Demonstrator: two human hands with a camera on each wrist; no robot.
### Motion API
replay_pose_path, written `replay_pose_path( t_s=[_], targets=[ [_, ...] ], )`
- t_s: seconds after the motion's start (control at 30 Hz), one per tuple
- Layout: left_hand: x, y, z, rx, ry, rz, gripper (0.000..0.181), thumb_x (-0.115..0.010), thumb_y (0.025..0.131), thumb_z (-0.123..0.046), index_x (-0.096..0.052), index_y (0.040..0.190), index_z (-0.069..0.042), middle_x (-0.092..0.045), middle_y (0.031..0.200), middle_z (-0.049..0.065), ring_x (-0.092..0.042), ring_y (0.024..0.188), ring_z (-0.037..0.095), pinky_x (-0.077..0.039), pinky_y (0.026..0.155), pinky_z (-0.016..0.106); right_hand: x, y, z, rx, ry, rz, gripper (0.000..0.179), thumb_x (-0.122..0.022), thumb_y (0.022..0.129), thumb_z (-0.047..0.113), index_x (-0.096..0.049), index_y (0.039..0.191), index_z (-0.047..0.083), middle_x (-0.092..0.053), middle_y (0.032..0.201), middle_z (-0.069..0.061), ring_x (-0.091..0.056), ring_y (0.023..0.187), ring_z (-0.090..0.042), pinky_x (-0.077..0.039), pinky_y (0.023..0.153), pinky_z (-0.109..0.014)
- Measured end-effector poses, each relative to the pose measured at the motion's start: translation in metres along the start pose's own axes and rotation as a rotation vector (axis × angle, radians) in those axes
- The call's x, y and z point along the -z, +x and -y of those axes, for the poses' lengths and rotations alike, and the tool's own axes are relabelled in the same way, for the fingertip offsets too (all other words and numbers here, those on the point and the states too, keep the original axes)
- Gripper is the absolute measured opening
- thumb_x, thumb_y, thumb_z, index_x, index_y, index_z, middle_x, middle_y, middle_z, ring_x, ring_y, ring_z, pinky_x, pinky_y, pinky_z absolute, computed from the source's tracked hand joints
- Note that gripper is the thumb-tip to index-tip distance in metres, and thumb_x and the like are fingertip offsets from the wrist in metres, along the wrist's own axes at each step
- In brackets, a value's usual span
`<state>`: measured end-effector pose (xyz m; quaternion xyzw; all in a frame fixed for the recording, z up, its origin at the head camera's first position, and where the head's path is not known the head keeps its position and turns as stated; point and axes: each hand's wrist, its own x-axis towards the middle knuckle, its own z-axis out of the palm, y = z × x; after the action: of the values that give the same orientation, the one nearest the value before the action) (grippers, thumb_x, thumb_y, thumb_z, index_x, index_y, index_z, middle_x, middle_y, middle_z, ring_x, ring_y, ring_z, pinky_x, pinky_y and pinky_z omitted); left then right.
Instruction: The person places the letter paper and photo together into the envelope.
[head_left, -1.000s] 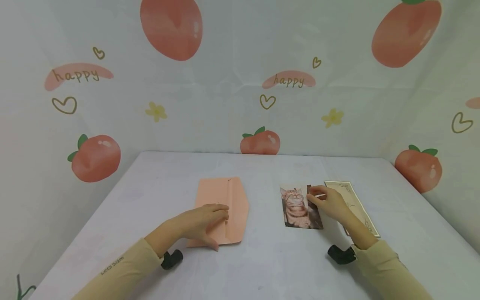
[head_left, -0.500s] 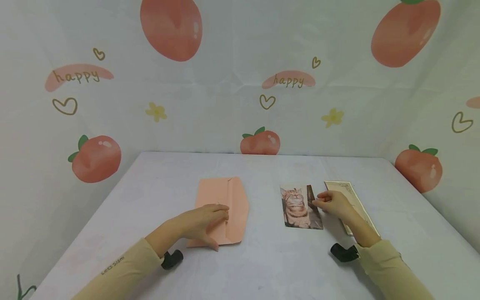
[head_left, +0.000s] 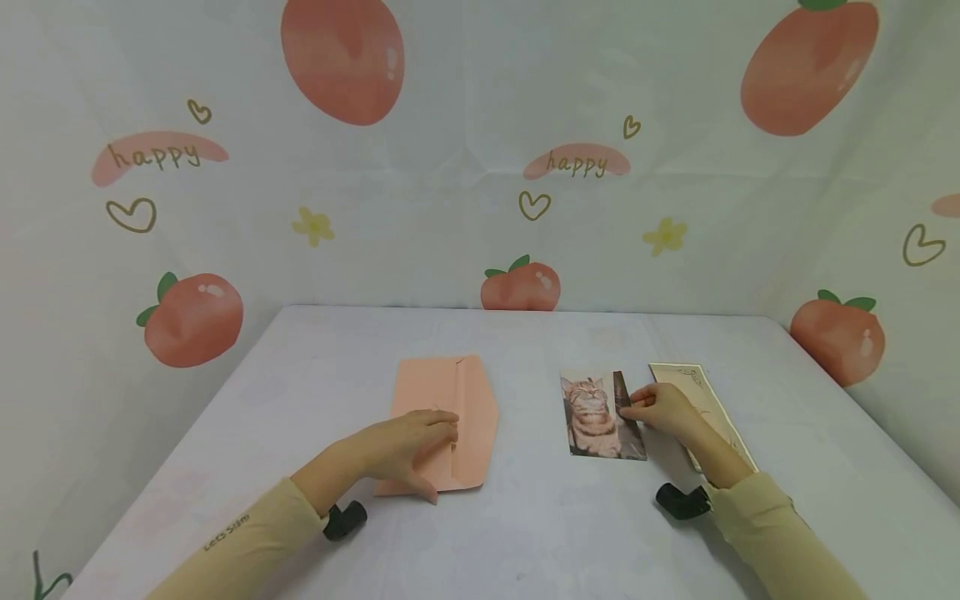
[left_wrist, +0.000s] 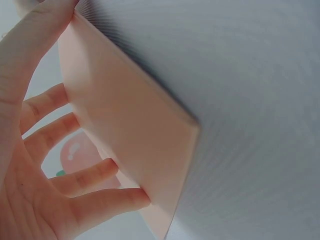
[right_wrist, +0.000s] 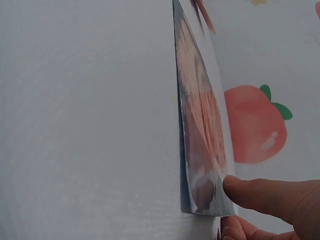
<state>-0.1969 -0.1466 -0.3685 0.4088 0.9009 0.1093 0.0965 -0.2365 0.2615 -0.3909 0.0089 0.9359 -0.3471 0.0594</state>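
Note:
My left hand (head_left: 408, 442) rests on a peach-coloured envelope (head_left: 427, 383), whose flap points right. In the left wrist view, spread fingers touch the envelope (left_wrist: 130, 110) and the thumb lies at its near edge. To the right, a cat photo card (head_left: 591, 421) lies picture side up. The right hand (head_left: 667, 410) pinches this card at its right edge. Seen from the right wrist, the thumb (right_wrist: 260, 195) is on the face of the photo card (right_wrist: 202, 125), and fingers show below its edge.
A cream card with a decorated border (head_left: 693, 379) lies partly beneath the right forearm in the head view. A white cloth covers the table (head_left: 525, 533). Behind it hangs a backdrop printed with peaches (head_left: 521, 285).
The right hand drew back to the right from the upper part of the cat photo card, then came in lower at its right edge. The left hand and envelope stay put.

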Motion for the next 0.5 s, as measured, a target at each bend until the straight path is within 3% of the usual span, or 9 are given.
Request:
replay_pose_path(
  t_s=[0.13, 0.5],
  targets=[
    [-0.0009, 0.0012, 0.0007, 0.024, 0.006, 0.011, 0.072, -0.076, 0.069, -0.051, -0.050, 0.126, -0.014, -0.041, 0.146, 0.008, -0.036, 0.136, 0.033, -0.035, 0.111, 0.047, -0.0007, 0.0006, 0.0007, 0.003, 0.001, -0.001, 0.039, -0.069, 0.080, 0.012, -0.055, 0.105, -0.015, -0.060, 0.086, -0.018, -0.056, 0.074, -0.018, -0.046, 0.059, -0.023],
    [-0.0009, 0.0003, -0.0001, 0.014, 0.020, 0.007, 0.074, -0.075, 0.069, -0.052, -0.050, 0.127, -0.013, -0.041, 0.145, 0.008, -0.037, 0.136, 0.033, -0.036, 0.110, 0.047, 0.0004, -0.0019, 0.0040, -0.003, 0.026, -0.007, 0.033, -0.066, 0.083, 0.010, -0.056, 0.102, -0.014, -0.063, 0.086, -0.018, -0.054, 0.072, -0.016, -0.044, 0.058, -0.022]
  ],
)
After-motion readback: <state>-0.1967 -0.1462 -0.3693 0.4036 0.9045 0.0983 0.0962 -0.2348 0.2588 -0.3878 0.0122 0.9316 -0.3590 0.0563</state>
